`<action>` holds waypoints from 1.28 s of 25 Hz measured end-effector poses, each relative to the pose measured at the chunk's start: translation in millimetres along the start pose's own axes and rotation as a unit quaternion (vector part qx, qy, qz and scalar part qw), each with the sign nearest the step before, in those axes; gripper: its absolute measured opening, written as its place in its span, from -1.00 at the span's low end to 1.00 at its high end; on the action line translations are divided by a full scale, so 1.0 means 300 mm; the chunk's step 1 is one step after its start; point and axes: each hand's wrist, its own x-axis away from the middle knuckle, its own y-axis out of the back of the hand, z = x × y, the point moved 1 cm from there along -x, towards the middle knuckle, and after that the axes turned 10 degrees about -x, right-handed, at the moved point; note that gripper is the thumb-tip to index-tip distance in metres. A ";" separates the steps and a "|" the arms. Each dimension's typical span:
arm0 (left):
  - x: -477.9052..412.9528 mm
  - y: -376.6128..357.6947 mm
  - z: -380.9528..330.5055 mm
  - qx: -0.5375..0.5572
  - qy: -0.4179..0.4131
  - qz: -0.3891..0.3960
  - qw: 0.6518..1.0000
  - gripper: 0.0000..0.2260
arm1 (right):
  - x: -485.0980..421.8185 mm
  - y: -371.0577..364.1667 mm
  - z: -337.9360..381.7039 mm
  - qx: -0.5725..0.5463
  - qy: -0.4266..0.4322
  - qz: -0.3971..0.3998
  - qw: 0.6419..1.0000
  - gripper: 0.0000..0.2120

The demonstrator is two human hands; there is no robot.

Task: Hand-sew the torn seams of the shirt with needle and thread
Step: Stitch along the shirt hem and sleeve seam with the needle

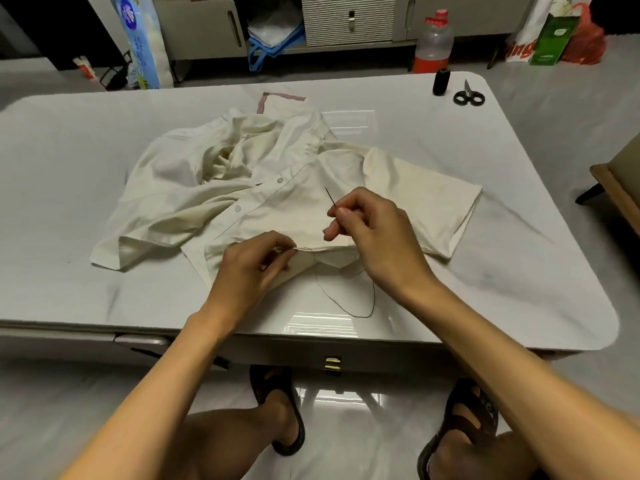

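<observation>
**Shirt** (277,188): cream, short-sleeved, button placket showing. It lies crumpled on the white bench (519,237), with the hem edge nearest the person.

**Left hand** (249,271): the fingers (280,242) pinch the near hem edge at the seam and hold it a little off the bench.

**Right hand** (377,233): the fingers (341,216) are closed narrowly on the needle (330,197). The needle is above the shirt and clear of the cloth, its tip pointing up and away.

**Thread** (346,306): dark. It runs from the hem beside the left fingers, sags in a slack loop across the bench front, and rises toward the right hand.

**Spool** (440,82) and **scissors** (468,96): just beside each other at the far right corner, well apart from the shirt.

**Progress (judged):** sewing is under way. The thread appears anchored in the hem, so at least one stitch seems made, and the slack loop suggests a stitch not yet drawn tight. The stitches are too small to count. Left to do: close the rest of this seam, knot, cut with the scissors, and check for any other torn seams, which are not visible here.
</observation>
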 end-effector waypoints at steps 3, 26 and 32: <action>0.002 0.003 0.006 -0.030 -0.054 -0.016 0.998 -0.93 | -0.015 -0.041 -0.072 0.044 -0.001 0.027 0.999 -0.87; 0.016 0.010 0.011 -0.035 -0.083 -0.005 0.996 -0.96 | -0.021 0.003 -0.179 0.216 0.138 0.177 0.950 -0.80; 0.016 0.011 0.011 -0.032 -0.083 0.000 0.996 -0.96 | -0.026 -0.010 -0.177 0.221 0.130 0.187 0.948 -0.80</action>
